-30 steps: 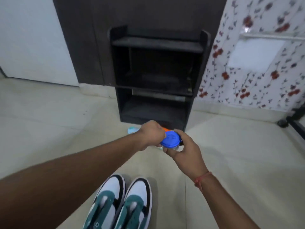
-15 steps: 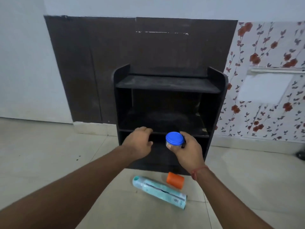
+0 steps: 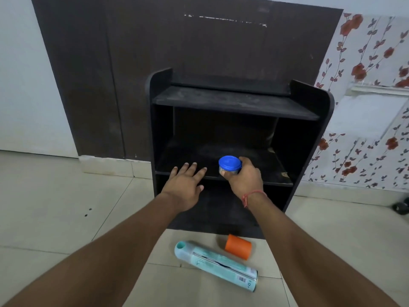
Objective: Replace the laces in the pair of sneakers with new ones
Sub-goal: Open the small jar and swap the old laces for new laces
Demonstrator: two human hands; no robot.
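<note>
Against the dark wall panel, the black wooden shelf unit waited as the right hand gripped the small clear blue-lidded jar near its middle shelf's front edge, best set down flat, while the left hand hovered spread, holding nothing.

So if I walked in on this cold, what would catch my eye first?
Probably the blue-lidded jar, bright against the black shelf unit; the right hand grips it at the middle shelf's front edge. The left hand reaches beside it with fingers spread flat. On the tiled floor below lie a pale green spray can and an orange cap.
</note>
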